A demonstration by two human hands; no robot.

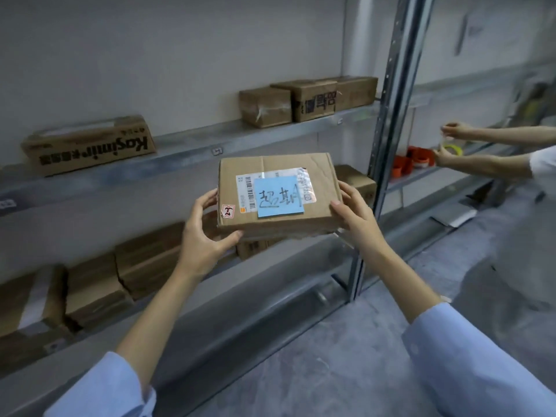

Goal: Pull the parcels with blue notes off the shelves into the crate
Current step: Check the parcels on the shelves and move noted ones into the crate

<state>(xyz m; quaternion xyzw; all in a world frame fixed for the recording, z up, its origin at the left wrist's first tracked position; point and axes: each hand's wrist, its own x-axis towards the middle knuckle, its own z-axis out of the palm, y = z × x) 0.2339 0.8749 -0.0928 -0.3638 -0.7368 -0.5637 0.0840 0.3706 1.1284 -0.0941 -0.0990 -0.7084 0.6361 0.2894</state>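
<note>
The parcel (278, 194) with the blue note (278, 197) is off the shelf (186, 152), held in the air just in front of its middle tier. The left hand (204, 233) clamps the parcel's left short end, fingers behind and thumb under the front edge; the right hand (353, 210) clamps the right end. The parcel's long axis runs from hand to hand, both equally near. No crate is in view, so which way to carry it cannot be told.

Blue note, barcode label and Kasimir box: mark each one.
blue note (279, 196), head view, middle of the paper with the handwriting.
barcode label (247, 188), head view, left strip with the bars.
Kasimir box (90, 149), head view, printed front face.
</note>
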